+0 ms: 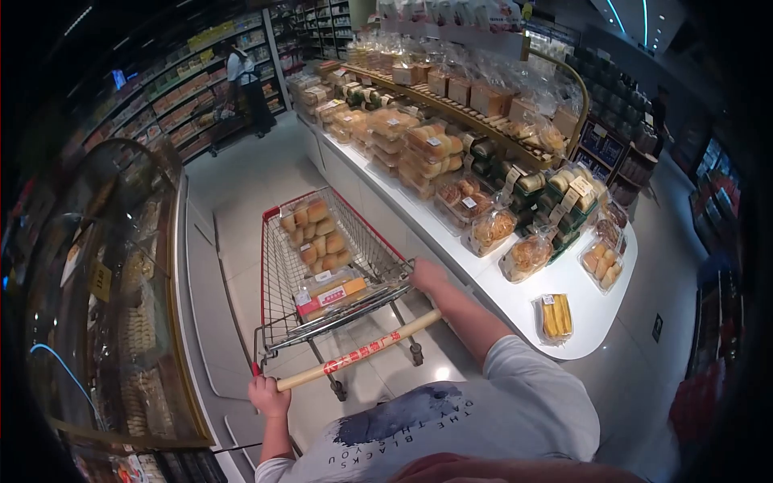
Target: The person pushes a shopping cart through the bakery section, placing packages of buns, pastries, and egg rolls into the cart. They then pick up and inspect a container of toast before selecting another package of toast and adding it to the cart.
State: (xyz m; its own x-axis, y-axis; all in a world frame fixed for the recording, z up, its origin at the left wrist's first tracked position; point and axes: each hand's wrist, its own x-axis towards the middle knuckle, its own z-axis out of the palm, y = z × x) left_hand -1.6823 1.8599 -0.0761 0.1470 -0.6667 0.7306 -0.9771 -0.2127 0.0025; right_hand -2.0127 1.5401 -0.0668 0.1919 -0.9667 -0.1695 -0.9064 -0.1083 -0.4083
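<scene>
A red-framed wire shopping cart stands in the aisle in front of me. Its wooden handle bar carries red lettering. My left hand is closed around the handle's left end. My right hand rests on the cart's right rear rim, fingers curled over the wire. Inside the cart lie a bag of bread rolls and a labelled bread pack.
A white bakery counter with tiered wooden shelves of bagged breads runs along the right; a small yellow pack lies near its rounded end. A curved glass display case stands at left. A person stands by the far shelves.
</scene>
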